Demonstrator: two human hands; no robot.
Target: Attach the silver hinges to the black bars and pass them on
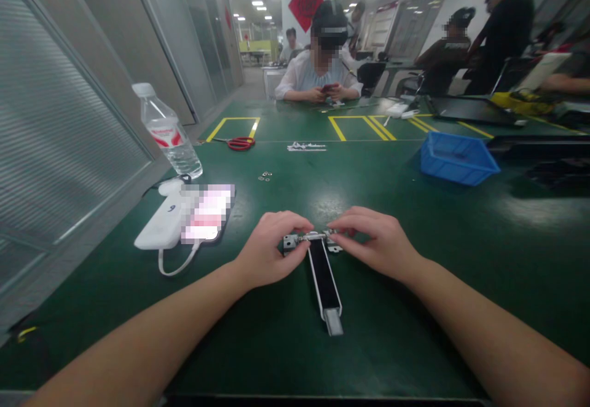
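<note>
On the green table lies a long flat piece, black with white edges and a pale metal tab at its near end. Across its far end runs a short metal rod with a metal block at its left and a metal bracket at its right. My left hand pinches the rod's left part between thumb and fingers. Thumb and fingers of my right hand close on the bracket at the other end; my fingertips partly hide both grips.
Left stand a water bottle, a white power bank and a cabled phone. Ahead lie red-handled scissors, small metal pieces and thin strips. A blue bin is at right. A person sits opposite.
</note>
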